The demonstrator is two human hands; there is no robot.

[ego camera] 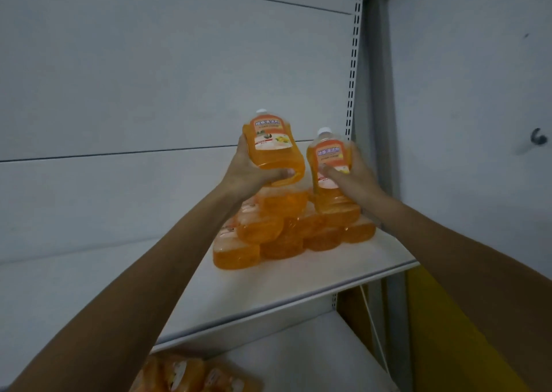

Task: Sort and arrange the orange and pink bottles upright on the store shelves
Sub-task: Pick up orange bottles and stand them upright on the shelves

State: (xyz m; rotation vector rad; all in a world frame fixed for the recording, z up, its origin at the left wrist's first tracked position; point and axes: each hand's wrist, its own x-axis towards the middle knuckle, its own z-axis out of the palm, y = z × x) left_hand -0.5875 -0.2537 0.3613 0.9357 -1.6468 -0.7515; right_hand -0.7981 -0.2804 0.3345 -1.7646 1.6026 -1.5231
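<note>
Head view: the left hand (254, 173) grips an orange bottle (273, 146) from below, thumb across its lower front, the other fingers mostly hidden behind it. The bottle is tilted, white cap up, and held above the shelf (268, 287). The right hand (352, 176) holds a second orange bottle (331, 167) just beside it, thumb pressed on the label, fingers wrapped out of sight behind. Below both, a group of orange bottles (292, 230) sits on the shelf; the arms and held bottles cover part of it, its labels are blurred, and whether they stand or lie cannot be told. More orange bottles (185, 375) on the lower shelf are cut off by the bottom edge and soft. A yellow surface (448, 332) at right is too unclear to identify
</note>
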